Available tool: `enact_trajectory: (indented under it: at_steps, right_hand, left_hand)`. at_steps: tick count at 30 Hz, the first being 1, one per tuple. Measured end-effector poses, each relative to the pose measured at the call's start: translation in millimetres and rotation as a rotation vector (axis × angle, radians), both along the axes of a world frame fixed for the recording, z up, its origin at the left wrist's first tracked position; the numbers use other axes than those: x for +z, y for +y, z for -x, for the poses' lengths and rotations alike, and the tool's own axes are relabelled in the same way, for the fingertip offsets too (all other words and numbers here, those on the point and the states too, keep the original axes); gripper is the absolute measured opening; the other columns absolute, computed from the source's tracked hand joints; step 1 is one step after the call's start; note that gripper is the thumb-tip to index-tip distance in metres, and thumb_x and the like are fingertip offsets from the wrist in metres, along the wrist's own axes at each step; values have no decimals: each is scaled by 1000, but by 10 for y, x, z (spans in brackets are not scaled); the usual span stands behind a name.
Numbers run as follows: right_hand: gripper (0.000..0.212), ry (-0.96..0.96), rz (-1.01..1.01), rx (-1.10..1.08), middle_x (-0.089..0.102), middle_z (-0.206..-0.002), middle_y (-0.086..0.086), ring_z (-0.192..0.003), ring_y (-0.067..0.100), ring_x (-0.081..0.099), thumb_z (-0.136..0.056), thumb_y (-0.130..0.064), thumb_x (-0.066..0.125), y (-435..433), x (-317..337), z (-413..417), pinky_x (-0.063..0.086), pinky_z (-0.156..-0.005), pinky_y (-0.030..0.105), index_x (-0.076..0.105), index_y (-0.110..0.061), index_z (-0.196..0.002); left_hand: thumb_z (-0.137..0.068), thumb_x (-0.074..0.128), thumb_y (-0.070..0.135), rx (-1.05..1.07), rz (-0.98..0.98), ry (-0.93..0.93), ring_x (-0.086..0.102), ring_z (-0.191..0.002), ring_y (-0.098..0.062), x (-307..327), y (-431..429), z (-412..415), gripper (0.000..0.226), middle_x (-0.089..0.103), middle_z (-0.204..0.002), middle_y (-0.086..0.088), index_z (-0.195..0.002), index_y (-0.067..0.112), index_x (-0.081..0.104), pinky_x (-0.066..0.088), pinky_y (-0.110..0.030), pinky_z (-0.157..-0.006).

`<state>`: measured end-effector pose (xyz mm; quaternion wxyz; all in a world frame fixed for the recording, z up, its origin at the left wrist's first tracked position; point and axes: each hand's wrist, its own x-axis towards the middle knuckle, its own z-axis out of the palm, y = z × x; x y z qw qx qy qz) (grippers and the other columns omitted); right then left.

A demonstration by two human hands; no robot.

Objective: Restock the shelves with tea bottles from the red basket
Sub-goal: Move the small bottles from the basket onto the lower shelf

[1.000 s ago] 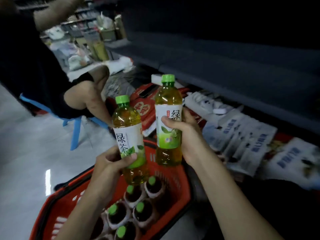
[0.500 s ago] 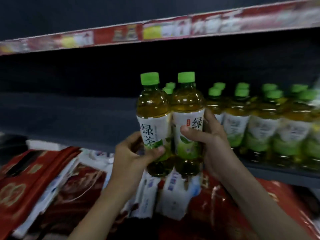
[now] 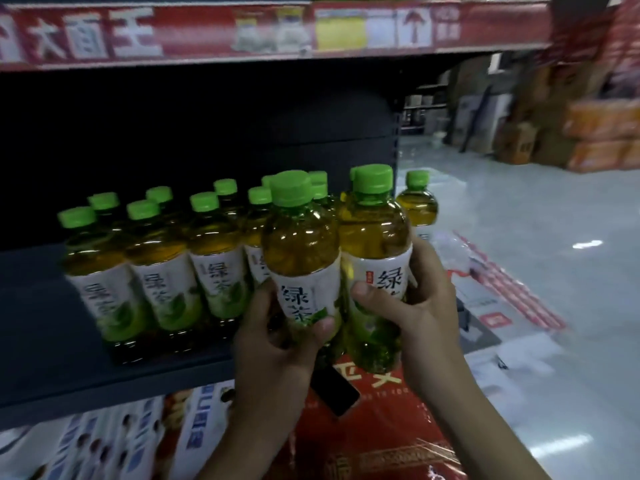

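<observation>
My left hand (image 3: 273,344) grips a green-capped tea bottle (image 3: 299,247) by its white label. Beside it, my right hand (image 3: 420,306) grips a second tea bottle (image 3: 372,233). I hold both upright and side by side, in front of the right end of a dark shelf (image 3: 52,355). Several matching tea bottles (image 3: 156,268) stand in rows on that shelf, just left of and behind the two I hold. One more bottle (image 3: 417,202) shows behind my right hand. The red basket is out of view.
An upper shelf edge with a red price strip (image 3: 242,32) runs overhead. Red and white packaged goods (image 3: 363,427) lie below the shelf. A shiny aisle floor (image 3: 554,237) opens to the right, with stacked cartons (image 3: 606,136) at its far end.
My view has swung right and closer to the shelf. Both held bottles now sit at the right end of the stocked row, which has shifted from the right of my hands to the left.
</observation>
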<state>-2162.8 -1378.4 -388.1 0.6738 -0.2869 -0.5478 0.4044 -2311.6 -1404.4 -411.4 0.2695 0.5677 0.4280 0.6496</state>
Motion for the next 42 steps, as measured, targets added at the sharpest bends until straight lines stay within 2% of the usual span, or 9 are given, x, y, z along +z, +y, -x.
enact_trajectory:
  at_steps: [4, 10, 12, 20, 27, 31, 33, 38, 42]
  right_hand:
    - [59, 7, 6, -101, 71, -115, 7, -105, 28, 69, -69, -13, 76, 79, -135, -311, 57, -84, 52, 60, -17, -126]
    - [46, -8, 33, -185, 73, -108, 4, -100, 23, 70, -74, -15, 71, 305, -245, -558, 58, -82, 42, 65, -15, -120]
    - [47, -1, 43, -207, 73, -111, 2, -102, 22, 69, -77, -15, 71, 377, -259, -603, 57, -84, 42, 64, -17, -123]
    - [57, -2, 111, -270, 69, -120, -5, -109, 14, 66, -74, -24, 73, 686, -383, -741, 56, -91, 43, 58, -30, -129]
    - [52, -64, 98, -255, 66, -123, -8, -113, 10, 63, -85, -18, 72, 939, -411, -709, 56, -92, 39, 55, -27, -133]
    - [61, -99, 139, -304, 56, -134, -3, -120, 8, 55, -74, -43, 74, 1090, -440, -631, 52, -97, 44, 53, -41, -132]
    - [64, -105, 146, -278, 55, -135, -1, -122, 11, 55, -70, -49, 72, 1159, -437, -598, 50, -99, 48, 54, -43, -131]
    - [53, -127, 138, -237, 58, -133, -1, -119, 11, 57, -85, -26, 73, 1234, -466, -526, 53, -96, 38, 53, -36, -133]
    - [56, -202, 145, -272, 55, -134, -2, -122, 13, 54, -83, -34, 75, 1212, -462, -515, 51, -98, 40, 50, -37, -133]
  left_hand:
    - [-75, 80, 29, -45, 9, 25, 63, -110, -3, -22, 154, -334, 58, 68, -117, 17, -128, 32, 55, 56, -24, -83]
    - [-68, 78, 38, -34, 58, -28, 65, -109, -5, -204, 342, -577, 62, 69, -116, 12, -127, 34, 56, 56, -26, -84]
    - [-72, 84, 31, -14, 60, -62, 64, -110, -4, -221, 375, -600, 62, 69, -117, 12, -128, 32, 57, 55, -23, -84]
    - [-65, 74, 31, 32, 73, -93, 63, -106, 2, -256, 490, -673, 63, 69, -114, 14, -126, 28, 59, 52, -12, -79]
    - [-71, 82, 37, 55, 86, -76, 61, -110, 2, -247, 534, -710, 62, 67, -118, 15, -128, 33, 57, 52, -26, -88]
    - [-69, 82, 36, 65, 68, -72, 61, -108, 3, -235, 561, -727, 63, 67, -116, 15, -127, 30, 59, 52, -14, -83]
    - [-69, 83, 35, 64, 68, -63, 61, -108, 2, -243, 571, -730, 63, 67, -116, 15, -127, 31, 59, 52, -16, -84]
    - [-68, 76, 31, 70, 60, -18, 63, -106, 0, -277, 594, -698, 57, 68, -113, 13, -123, 30, 61, 53, -18, -83]
    - [-68, 75, 30, 70, 56, -7, 63, -105, 0, -260, 569, -658, 56, 68, -112, 13, -122, 29, 61, 53, -18, -83]
